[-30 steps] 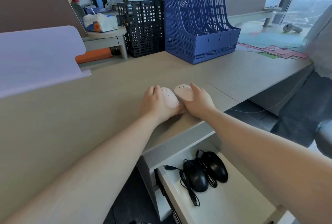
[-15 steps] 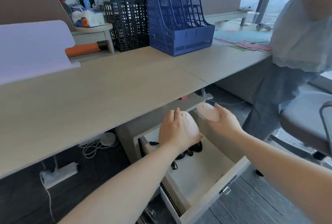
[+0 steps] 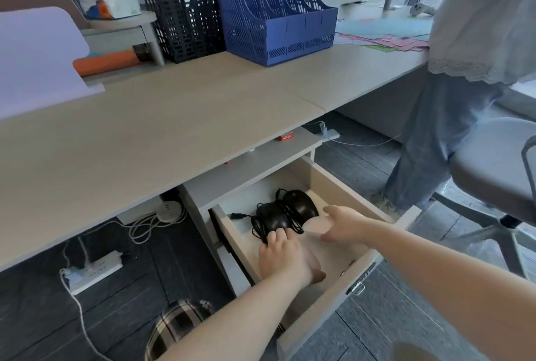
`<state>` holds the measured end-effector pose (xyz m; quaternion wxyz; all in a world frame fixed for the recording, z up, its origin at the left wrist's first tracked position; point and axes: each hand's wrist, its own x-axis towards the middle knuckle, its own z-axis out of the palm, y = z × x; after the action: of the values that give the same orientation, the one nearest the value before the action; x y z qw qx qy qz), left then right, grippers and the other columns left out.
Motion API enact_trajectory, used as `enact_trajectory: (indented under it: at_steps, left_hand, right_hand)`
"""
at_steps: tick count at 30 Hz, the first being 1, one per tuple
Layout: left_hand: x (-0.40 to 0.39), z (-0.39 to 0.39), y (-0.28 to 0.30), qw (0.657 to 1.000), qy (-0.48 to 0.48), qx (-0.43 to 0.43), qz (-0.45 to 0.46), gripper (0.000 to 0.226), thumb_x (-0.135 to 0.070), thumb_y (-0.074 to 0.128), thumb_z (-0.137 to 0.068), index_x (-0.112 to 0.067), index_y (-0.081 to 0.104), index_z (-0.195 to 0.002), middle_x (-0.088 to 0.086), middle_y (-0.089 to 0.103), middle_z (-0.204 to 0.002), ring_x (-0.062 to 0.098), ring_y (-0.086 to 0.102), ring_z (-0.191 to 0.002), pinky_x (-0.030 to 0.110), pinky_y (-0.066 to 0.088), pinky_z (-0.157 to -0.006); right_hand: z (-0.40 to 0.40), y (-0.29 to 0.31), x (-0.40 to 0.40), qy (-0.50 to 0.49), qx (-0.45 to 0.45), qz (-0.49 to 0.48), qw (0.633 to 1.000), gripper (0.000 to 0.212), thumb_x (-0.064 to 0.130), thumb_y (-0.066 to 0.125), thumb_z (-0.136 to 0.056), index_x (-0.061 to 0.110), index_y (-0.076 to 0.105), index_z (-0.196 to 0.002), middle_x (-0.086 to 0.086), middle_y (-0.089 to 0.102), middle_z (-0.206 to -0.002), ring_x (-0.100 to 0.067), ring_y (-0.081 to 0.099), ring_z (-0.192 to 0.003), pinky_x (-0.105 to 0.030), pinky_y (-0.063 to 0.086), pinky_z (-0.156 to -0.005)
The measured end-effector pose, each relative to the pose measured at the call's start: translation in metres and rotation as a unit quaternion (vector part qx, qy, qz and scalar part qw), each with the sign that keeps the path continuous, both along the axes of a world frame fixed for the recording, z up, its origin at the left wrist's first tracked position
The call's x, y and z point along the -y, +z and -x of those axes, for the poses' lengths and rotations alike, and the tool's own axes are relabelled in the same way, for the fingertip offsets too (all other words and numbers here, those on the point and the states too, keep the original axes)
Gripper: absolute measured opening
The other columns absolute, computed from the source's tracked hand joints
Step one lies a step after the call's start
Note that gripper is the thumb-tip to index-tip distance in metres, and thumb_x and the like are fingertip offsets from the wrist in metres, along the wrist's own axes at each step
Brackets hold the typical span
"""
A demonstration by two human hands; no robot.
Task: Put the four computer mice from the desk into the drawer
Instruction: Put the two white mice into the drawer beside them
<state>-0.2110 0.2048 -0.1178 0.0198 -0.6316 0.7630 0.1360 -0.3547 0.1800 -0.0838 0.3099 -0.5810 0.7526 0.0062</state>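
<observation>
Drawer (image 3: 374,210) already holds two black mice (image 3: 285,212), while both hands lower the pink pair inside (right hand (image 3: 345,226) fingers loosely spread around one (image 3: 317,226), left hand (image 3: 285,256) covering the other, unseen), leaving the tabletop (image 3: 162,128) mouse-free.

No text, brand, number or sign can be read anywhere. A small red label (image 3: 286,137) sits on the grey shelf under the desk edge, above the open drawer, and carries printing too small and blurred to make out. The tissue pack (image 3: 108,4) at far left shows only coloured patches.
</observation>
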Motion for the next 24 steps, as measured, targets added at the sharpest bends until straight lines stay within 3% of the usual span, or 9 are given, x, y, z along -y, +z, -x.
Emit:
enact_trajectory:
  at_steps: [5, 8, 13, 24]
  left_hand:
    - [-0.001, 0.01, -0.017, 1.0, -0.013, 0.006, -0.009, 0.095, -0.065, 0.069, -0.059, -0.015, 0.035, -0.133, 0.0, 0.041, -0.131, 0.019, 0.034, -0.128, 0.033, 0.033, -0.102]
    - [0.003, 0.014, -0.023, 1.0, -0.005, -0.004, -0.016, 0.098, -0.062, 0.071, -0.061, -0.013, 0.031, -0.136, 0.001, 0.039, -0.133, 0.019, 0.033, -0.13, 0.032, 0.033, -0.104]
    - [0.01, 0.014, -0.034, 0.999, 0.009, -0.02, -0.041, 0.104, -0.057, 0.074, -0.062, -0.007, 0.026, -0.139, 0.005, 0.036, -0.135, 0.022, 0.035, -0.129, 0.031, 0.035, -0.104]
    - [0.01, 0.02, -0.035, 0.996, -0.01, -0.057, -0.074, 0.119, -0.058, 0.086, -0.046, -0.004, 0.027, -0.133, 0.009, 0.033, -0.132, 0.024, 0.05, -0.121, 0.035, 0.043, -0.101]
  right_hand:
    - [-0.002, -0.021, 0.001, 0.035, -0.023, -0.029, 0.999, 0.073, 0.045, 0.06, -0.086, 0.009, 0.033, -0.143, -0.016, 0.041, -0.142, -0.03, 0.044, -0.129, -0.032, 0.039, -0.103]
    - [-0.002, -0.032, 0.003, 0.045, -0.044, -0.037, 0.997, 0.069, 0.04, 0.061, -0.085, 0.007, 0.035, -0.139, -0.018, 0.042, -0.138, -0.031, 0.043, -0.128, -0.034, 0.039, -0.103]
    - [-0.006, -0.043, 0.007, 0.078, -0.092, -0.072, 0.99, 0.083, 0.043, 0.072, -0.074, 0.008, 0.032, -0.138, -0.019, 0.043, -0.137, -0.031, 0.048, -0.124, -0.035, 0.044, -0.098]
    - [-0.002, -0.051, 0.011, 0.114, -0.134, -0.062, 0.982, 0.076, 0.04, 0.075, -0.072, 0.004, 0.042, -0.131, -0.016, 0.054, -0.131, -0.029, 0.054, -0.12, -0.033, 0.047, -0.093]
